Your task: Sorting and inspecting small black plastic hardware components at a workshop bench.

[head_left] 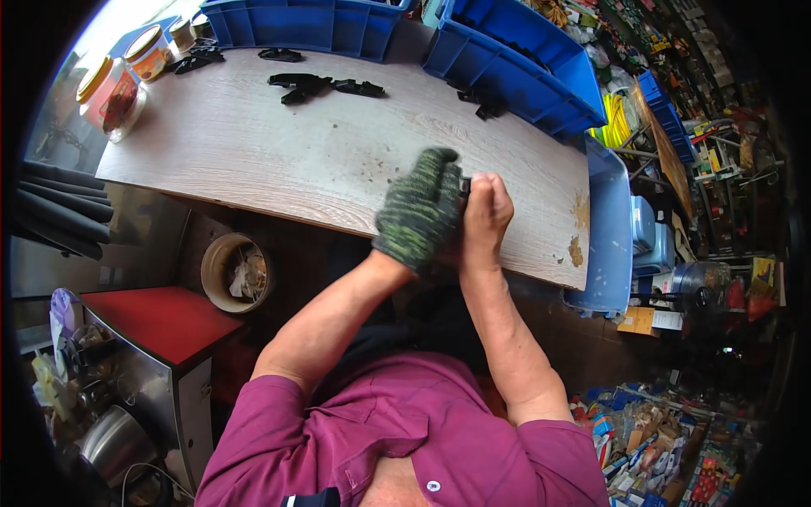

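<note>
My left hand (420,207) wears a green-and-black knitted glove and is held over the table's near edge, its fingers pressed together and a little smeared. Right beside it, my bare right hand (487,218) is closed in a fist, thumb on top. A bit of a small black part (465,188) shows between the two hands, gripped by the right; most of it is hidden, so its kind is unclear. What the gloved fingers hold is also hidden. Farther back on the table lie several black plastic pieces (300,84), with another small cluster of black pieces (486,106) near the right-hand bin.
Two blue plastic bins (300,29) (515,72) stand along the far edge of the pale wood table (253,135). Jars with lids (110,97) sit at the left corner. Below are a bucket (215,275) and a red-topped cabinet (160,313). A blue tub (610,228) adjoins the right edge.
</note>
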Motion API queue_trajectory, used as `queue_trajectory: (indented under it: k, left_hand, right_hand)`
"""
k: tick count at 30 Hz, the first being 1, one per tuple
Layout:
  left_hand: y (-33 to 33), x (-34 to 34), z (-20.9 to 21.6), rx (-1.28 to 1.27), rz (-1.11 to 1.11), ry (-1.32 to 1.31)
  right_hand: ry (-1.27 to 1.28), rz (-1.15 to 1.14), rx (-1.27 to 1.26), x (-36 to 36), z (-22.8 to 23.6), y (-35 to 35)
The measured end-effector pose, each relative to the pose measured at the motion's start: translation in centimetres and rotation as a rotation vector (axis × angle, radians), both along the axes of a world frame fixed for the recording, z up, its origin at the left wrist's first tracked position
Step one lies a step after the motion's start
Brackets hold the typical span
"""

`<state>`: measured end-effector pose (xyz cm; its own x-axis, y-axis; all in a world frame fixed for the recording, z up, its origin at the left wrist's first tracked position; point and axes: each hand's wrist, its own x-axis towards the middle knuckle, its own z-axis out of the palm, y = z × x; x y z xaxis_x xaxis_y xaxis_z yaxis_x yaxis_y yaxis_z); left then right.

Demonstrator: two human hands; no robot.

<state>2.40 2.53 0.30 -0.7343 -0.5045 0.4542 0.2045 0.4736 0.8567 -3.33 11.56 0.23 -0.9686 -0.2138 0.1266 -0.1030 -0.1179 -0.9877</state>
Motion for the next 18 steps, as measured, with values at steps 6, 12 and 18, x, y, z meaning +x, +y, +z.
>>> queue_trajectory:
  k: [6,12,18]
  left_hand:
    - [1.1,0.0,0.1,0.206,-0.010,-0.064]
    - [-0.9,1.3,-0.1,0.158,-0.001,-0.039]
    - [0.0,-0.1,-1.4,-0.553,0.278,0.160]
  right_hand:
    - [0.095,-0.009,0.022,0.0,0.5,0.3]
    - [-0.199,0.030,-0.155,0.7,1.4,-0.1]
    - [-0.011,-0.044,0.077,0.4,1.1,-0.6]
